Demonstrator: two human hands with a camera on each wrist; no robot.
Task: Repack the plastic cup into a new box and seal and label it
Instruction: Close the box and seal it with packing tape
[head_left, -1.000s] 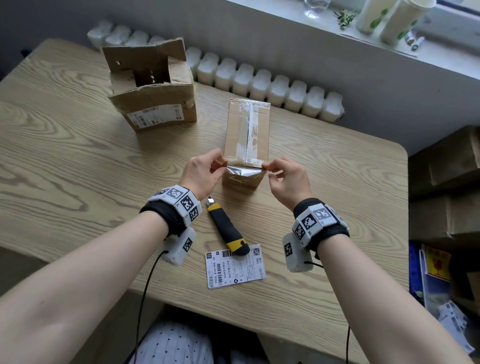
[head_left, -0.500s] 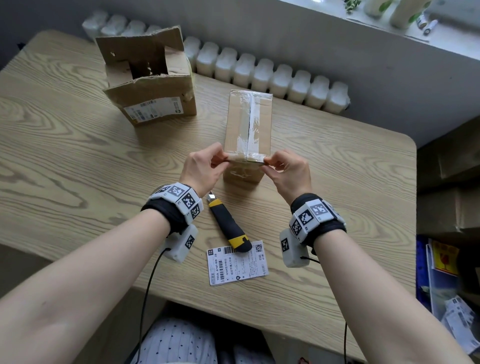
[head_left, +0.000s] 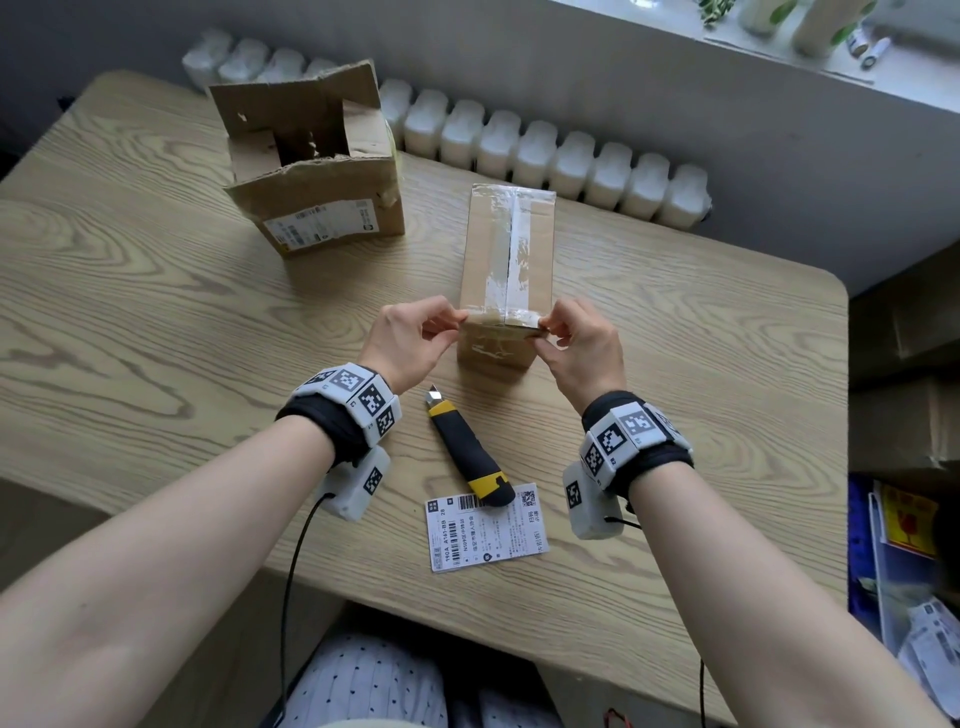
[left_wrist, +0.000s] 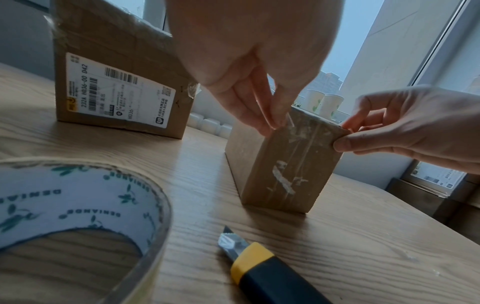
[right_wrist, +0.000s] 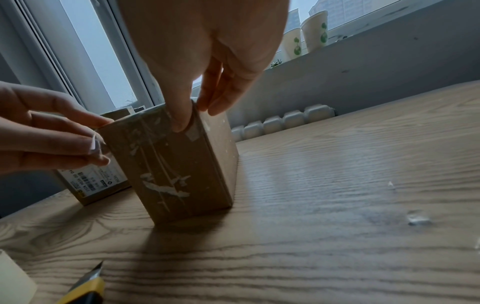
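The new box (head_left: 506, 249), narrow brown cardboard, stands mid-table with clear tape along its top seam and a strip of tape across its near top edge. At the near left corner my left hand (head_left: 457, 319) pinches the end of that strip; a bit of tape sticks out between its fingertips (left_wrist: 272, 125). My right hand (head_left: 545, 327) pinches the near right corner, thumb on the taped near face and fingers on the side (right_wrist: 192, 117). No plastic cup shows in any view.
The old torn box (head_left: 317, 208) with a shipping label stands at the back left. A yellow-black utility knife (head_left: 467, 452) lies between my wrists, its butt on a loose shipping label (head_left: 485, 530). A tape roll (left_wrist: 78, 201) sits by my left wrist. Stacked cartons stand right of the table (head_left: 156, 312).
The tape strip that hung loose and shiny between both hands over the near face now lies flat on the box's near top edge. Both hands stayed at the corners.
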